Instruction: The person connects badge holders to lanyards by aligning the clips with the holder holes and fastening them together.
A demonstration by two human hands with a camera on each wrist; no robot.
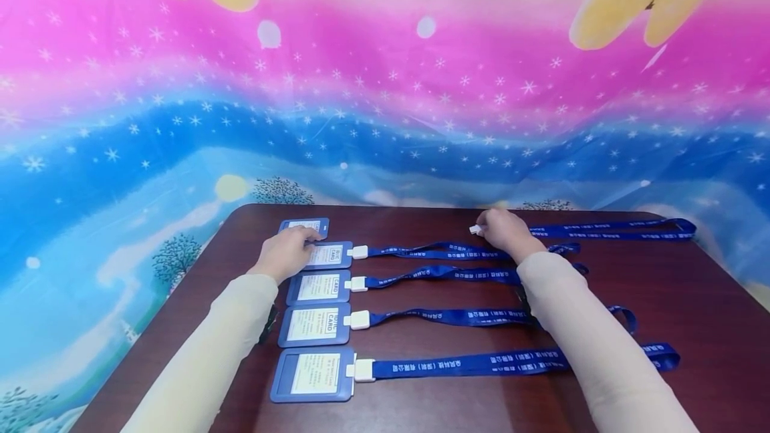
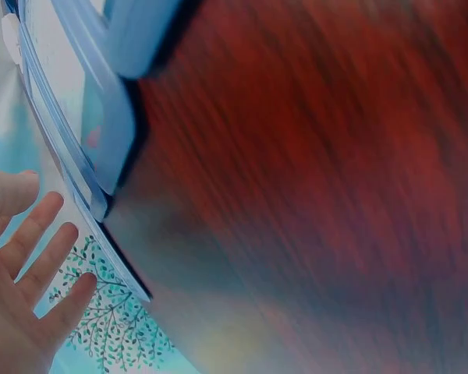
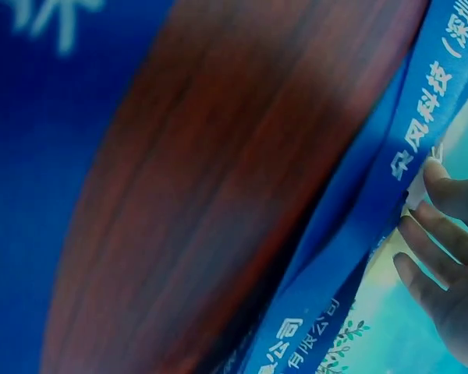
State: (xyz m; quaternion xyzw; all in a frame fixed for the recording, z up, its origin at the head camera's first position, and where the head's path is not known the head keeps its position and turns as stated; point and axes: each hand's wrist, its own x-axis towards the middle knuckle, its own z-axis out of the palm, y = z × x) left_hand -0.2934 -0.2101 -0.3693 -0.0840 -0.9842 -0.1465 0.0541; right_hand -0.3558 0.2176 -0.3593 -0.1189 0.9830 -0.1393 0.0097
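My left hand [image 1: 285, 250] is over the far end of a column of blue card holders, fingers extended and reaching the farthest card holder [image 1: 322, 227], which has no lanyard on it. Those fingers look spread and relaxed in the left wrist view. At the back of the table, my right hand [image 1: 506, 231] pinches the white clip [image 1: 474, 230] of a loose blue lanyard [image 1: 613, 228], whose strap trails off to the right. Just nearer lies another card holder [image 1: 333, 255], joined by its white clip to a blue lanyard [image 1: 421, 254].
Three more card holders with lanyards lie in rows toward the front: one card holder [image 1: 319, 287], another [image 1: 315, 325], and the nearest card holder [image 1: 313, 374]. My right forearm crosses their straps. A printed cloth [image 1: 385, 99] hangs behind the dark wooden table [image 1: 445, 399].
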